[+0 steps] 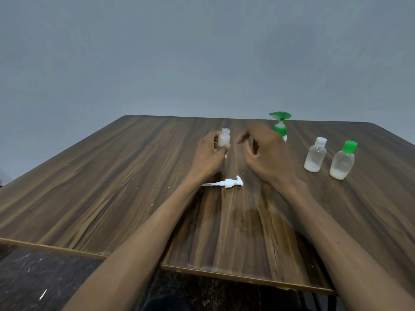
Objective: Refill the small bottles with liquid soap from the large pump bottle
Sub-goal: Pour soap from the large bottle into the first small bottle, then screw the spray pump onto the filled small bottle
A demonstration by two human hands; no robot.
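Note:
My left hand (210,157) grips a small uncapped clear bottle (224,139) holding whitish liquid, upright above the table. Just right of it my right hand (265,151) hovers, blurred, its fingers curled and apart with nothing in them. Behind the right hand stands the large pump bottle (280,124) with a green pump head; most of its body is hidden. A white pump dispenser (226,183) with its tube lies flat on the table below my left hand. At the right stand a white-capped small bottle (315,156) and a green-capped small bottle (343,161), each with some white liquid at the bottom.
The wooden table (112,187) runs wide to the left and its near edge crosses the lower part of the view. A plain grey wall rises behind it. Dark floor shows below the table's edge.

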